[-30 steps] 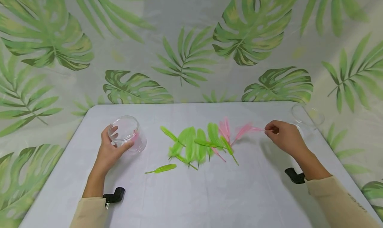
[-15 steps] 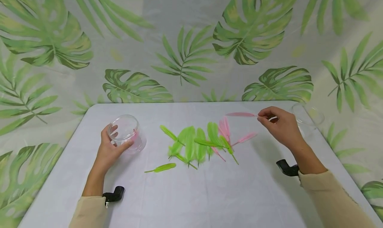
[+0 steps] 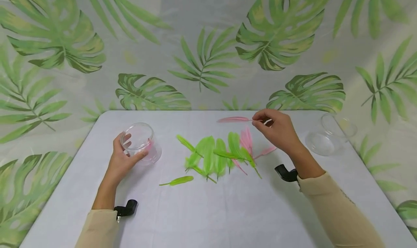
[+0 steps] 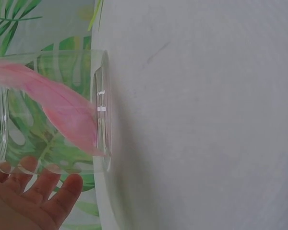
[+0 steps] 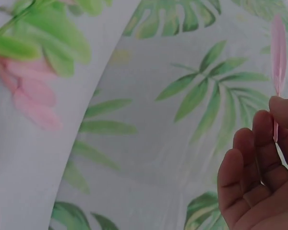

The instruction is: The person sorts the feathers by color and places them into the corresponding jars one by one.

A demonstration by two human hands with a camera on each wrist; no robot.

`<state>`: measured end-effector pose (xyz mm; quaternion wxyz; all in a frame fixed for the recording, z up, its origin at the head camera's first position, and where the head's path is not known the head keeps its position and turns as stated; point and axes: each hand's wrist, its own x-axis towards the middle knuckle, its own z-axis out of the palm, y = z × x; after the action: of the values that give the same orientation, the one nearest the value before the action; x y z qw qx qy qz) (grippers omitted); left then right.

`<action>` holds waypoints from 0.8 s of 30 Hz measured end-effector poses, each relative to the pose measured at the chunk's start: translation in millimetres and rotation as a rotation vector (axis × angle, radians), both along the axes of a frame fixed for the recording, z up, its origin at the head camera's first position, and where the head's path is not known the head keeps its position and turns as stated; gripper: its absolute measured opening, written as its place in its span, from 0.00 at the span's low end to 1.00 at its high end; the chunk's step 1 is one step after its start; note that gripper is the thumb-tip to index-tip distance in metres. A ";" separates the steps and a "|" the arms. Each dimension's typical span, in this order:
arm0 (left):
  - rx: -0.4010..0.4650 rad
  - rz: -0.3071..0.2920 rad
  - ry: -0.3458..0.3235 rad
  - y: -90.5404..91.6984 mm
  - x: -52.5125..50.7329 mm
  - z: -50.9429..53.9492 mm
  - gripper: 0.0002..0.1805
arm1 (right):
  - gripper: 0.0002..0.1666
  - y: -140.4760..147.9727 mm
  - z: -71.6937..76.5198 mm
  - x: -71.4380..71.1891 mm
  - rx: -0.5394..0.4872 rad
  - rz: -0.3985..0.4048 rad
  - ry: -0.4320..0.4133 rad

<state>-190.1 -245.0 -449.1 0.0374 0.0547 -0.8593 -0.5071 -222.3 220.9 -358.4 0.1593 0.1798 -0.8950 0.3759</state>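
My left hand [image 3: 125,160] grips the clear jar [image 3: 142,142]; my right hand [image 3: 277,129] pinches a pink feather [image 3: 233,119] quill-end, likely sparing its vane.

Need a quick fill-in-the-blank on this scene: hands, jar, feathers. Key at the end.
1. The pinched feather in the right hand is ____ in colour.
2. The left hand holds a clear jar; the feather seen through its wall is ____ (inside/outside) it.
3. The lone feather on the left, apart from the feather pile, is ____ in colour.
Missing words: pink; inside; green.
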 end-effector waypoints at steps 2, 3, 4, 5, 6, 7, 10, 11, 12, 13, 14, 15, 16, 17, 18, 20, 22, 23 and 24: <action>0.000 -0.001 0.000 0.5 -0.2 -1.0 0.60 | 0.06 -7.0 0.6 -1.6 -0.008 0.014 -0.017; 0.000 0.000 0.000 0.7 -0.2 -1.4 0.60 | 0.06 -10.5 0.9 -2.4 -0.014 0.022 -0.028; -0.002 0.000 -0.001 0.8 -0.2 -1.7 0.60 | 0.06 -14.2 1.3 -3.1 -0.019 0.031 -0.038; -0.002 0.001 -0.001 0.9 0.1 -1.7 0.60 | 0.06 -17.9 1.8 -3.5 -0.022 0.040 -0.046; -0.003 0.001 0.000 0.7 0.0 -2.0 0.60 | 0.06 -22.1 2.4 -4.2 -0.026 0.048 -0.057; -0.003 0.001 0.001 0.8 0.2 -1.9 0.60 | 0.06 -26.5 3.3 -4.9 -0.031 0.057 -0.066; -0.004 0.001 0.000 0.9 0.7 -1.6 0.60 | 0.06 -40.9 6.1 -6.7 -0.039 0.086 -0.087; -0.005 -0.001 -0.001 1.0 0.9 -1.5 0.60 | 0.06 -45.8 7.0 -7.2 -0.042 0.096 -0.094; -0.003 -0.003 -0.005 1.1 0.8 -1.4 0.60 | 0.06 -51.1 8.1 -7.6 -0.046 0.106 -0.102; 0.001 -0.007 -0.007 1.5 1.0 -1.3 0.60 | 0.06 -56.1 8.6 -7.8 -0.045 0.119 -0.107; 0.003 -0.008 -0.011 1.4 0.9 -1.2 0.60 | 0.06 -61.3 9.2 -8.2 -0.040 0.132 -0.113; 0.005 -0.010 -0.012 1.6 1.1 -0.9 0.61 | 0.07 -66.4 9.8 -8.6 -0.036 0.148 -0.120; 0.006 -0.012 -0.014 1.7 1.4 -0.7 0.61 | 0.07 -71.4 10.4 -9.1 -0.032 0.162 -0.125; 0.007 -0.013 -0.015 1.9 1.9 -0.3 0.61 | 0.07 -76.3 10.9 -10.0 -0.025 0.178 -0.126; 0.009 -0.015 -0.015 2.0 2.0 0.4 0.61 | 0.07 -81.3 11.6 -11.0 -0.020 0.192 -0.128; 0.009 -0.017 -0.007 2.3 2.4 1.7 0.61 | 0.07 -90.8 13.2 -13.7 -0.013 0.212 -0.128; 0.014 -0.028 0.002 3.3 2.1 3.2 0.61 | 0.07 -99.7 14.6 -16.8 -0.013 0.218 -0.127; 0.013 -0.034 0.004 4.0 1.6 4.0 0.61 | 0.07 -104.1 15.2 -18.3 -0.012 0.219 -0.126; 0.011 -0.039 0.008 4.6 1.1 4.5 0.61 | 0.06 -108.5 15.6 -19.8 -0.009 0.219 -0.127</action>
<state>-189.0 -240.3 -444.7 0.0308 0.0361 -0.8572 -0.5128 -242.1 112.4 -342.8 0.0613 0.2516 -0.8765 0.4058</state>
